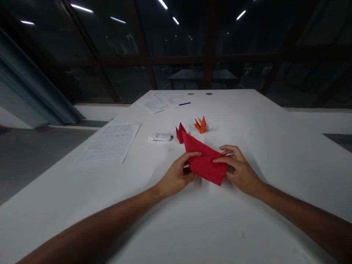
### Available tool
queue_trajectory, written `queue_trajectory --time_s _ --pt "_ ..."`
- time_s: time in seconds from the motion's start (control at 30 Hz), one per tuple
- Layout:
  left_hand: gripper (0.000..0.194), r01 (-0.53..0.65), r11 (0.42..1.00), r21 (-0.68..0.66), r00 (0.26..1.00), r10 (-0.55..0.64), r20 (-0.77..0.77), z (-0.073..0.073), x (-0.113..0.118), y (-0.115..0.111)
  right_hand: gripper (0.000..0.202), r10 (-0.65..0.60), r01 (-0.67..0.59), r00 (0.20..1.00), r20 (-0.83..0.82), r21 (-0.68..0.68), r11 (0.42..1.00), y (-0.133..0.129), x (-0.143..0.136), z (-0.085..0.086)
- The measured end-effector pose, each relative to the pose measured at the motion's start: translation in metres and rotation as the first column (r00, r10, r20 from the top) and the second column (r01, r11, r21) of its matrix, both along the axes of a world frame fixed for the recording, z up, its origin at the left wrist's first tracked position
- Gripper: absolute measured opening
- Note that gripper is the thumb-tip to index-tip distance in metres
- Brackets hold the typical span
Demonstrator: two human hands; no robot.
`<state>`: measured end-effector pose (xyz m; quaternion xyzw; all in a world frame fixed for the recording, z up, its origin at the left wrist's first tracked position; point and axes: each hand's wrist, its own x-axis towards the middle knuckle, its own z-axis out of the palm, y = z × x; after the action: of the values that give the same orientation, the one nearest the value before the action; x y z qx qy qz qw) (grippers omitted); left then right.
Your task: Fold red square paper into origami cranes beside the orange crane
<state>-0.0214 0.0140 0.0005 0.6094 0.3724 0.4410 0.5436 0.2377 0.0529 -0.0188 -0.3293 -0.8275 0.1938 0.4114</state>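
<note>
A folded sheet of red paper [206, 163] is held up over the white table, tilted, with one pointed corner toward the upper left. My left hand [178, 175] pinches its left side, thumb and fingers closed on the edge. At the right side my right hand [238, 169] grips it, with fingers on the front and others behind, partly hidden. Just beyond the paper stands a small red origami piece [180, 132], partly covered by the sheet's corner. An orange origami piece [201, 125] with several points stands to its right.
On the white table [288, 165], a white tube-like item [160, 137] lies left of the origami. A printed sheet [110, 143] rests near the left edge. More papers [162, 101] and a dark pen-like stick [184, 104] lie farther back. Dark windows [176, 36] rise behind.
</note>
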Motion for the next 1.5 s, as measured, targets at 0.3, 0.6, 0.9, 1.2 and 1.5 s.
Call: queue_trajectory --time_s 0.3,0.6,0.9,1.2,1.5 --pt "0.030 0.001 0.990 0.138 0.985 0.023 -0.168 0.002 0.002 -0.003 0.035 0.014 -0.089 0.974 0.224 0.325 0.941 -0.012 0.002 0.009" --pt "0.034 0.096 0.923 0.372 0.913 0.067 -0.402 0.006 0.004 -0.003 0.041 -0.005 -0.162 0.906 0.424 0.357 0.920 -0.025 -0.001 0.008" --pt "0.032 0.207 0.901 0.381 0.895 -0.017 -0.446 0.011 0.001 -0.005 0.031 0.118 -0.229 0.943 0.311 0.351 0.908 -0.023 -0.006 0.009" --pt "0.023 0.170 0.958 0.231 0.935 -0.082 -0.346 0.011 0.004 -0.003 0.031 -0.093 0.094 0.995 -0.026 0.057 0.994 -0.017 -0.010 0.004" --pt "0.027 0.092 0.983 0.160 0.949 -0.038 -0.313 0.004 0.000 -0.003 0.058 0.102 -0.283 0.942 -0.320 -0.594 0.753 -0.014 -0.013 0.008"
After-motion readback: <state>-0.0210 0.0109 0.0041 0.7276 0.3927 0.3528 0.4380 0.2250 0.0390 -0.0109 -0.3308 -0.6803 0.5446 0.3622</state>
